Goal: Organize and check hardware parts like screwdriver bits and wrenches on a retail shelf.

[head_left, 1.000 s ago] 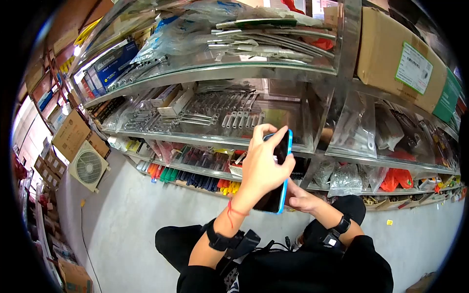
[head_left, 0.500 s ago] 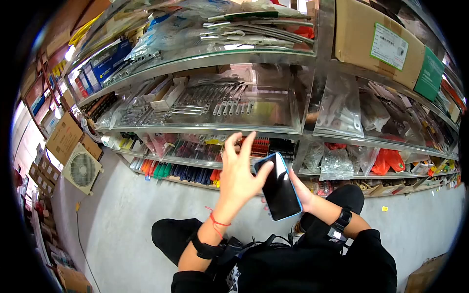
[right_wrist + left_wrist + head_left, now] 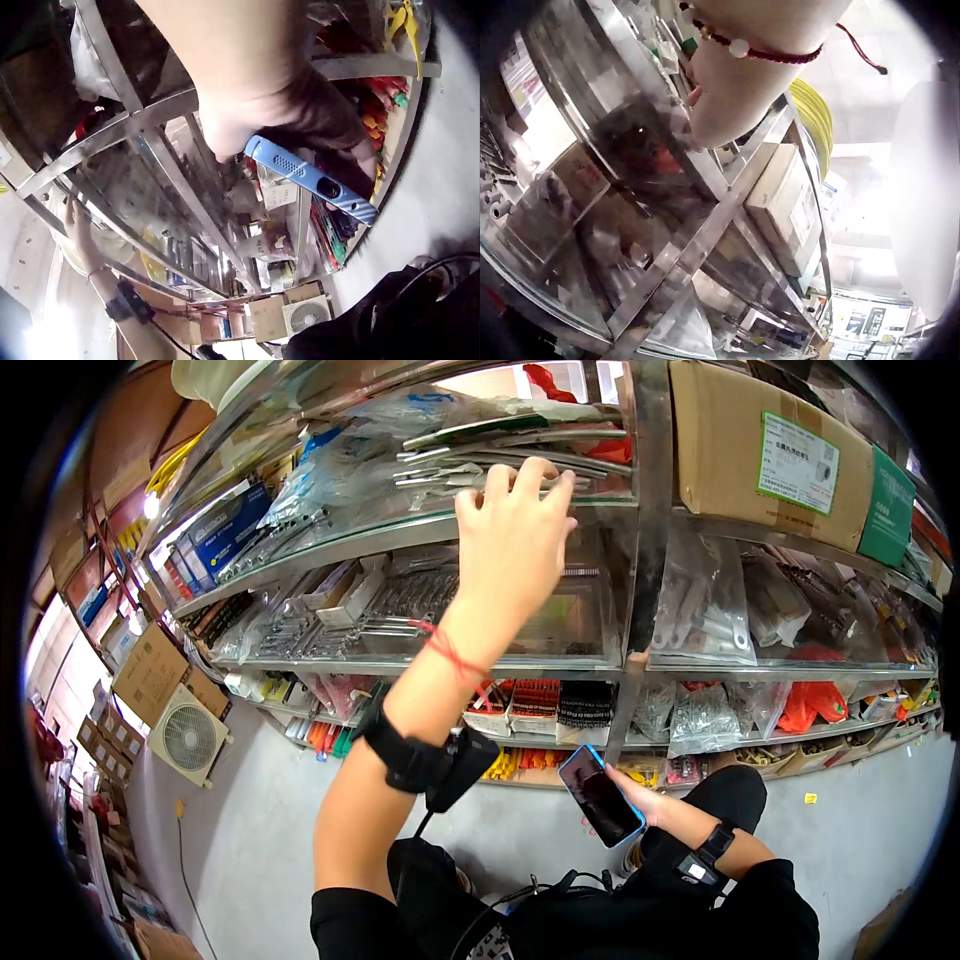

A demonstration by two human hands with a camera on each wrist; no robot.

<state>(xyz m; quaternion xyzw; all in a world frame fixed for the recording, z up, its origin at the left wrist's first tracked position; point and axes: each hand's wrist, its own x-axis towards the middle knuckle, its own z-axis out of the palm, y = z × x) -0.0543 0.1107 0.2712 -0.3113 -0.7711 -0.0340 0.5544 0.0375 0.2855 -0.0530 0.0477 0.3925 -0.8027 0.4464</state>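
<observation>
A phone in a blue case, its screen dark, rests in my right hand low over the floor. The right wrist view shows the blue edge of the phone, gripped by that hand. My left hand, with a red string bracelet at its wrist, is raised in front of the upper glass shelf. Its fingers reach over a stack of long flat strips on that shelf. In the right wrist view the fingers of the left hand look extended, with nothing seen in them.
Silver wrenches lie on the middle shelf. Lower shelves bear coloured-handled tools and bagged hardware. A large cardboard box sits at the upper right. A white fan stands on the floor at the left.
My left hand has left the phone and risen to the upper shelf. The right hand has lowered the phone toward the knee.
</observation>
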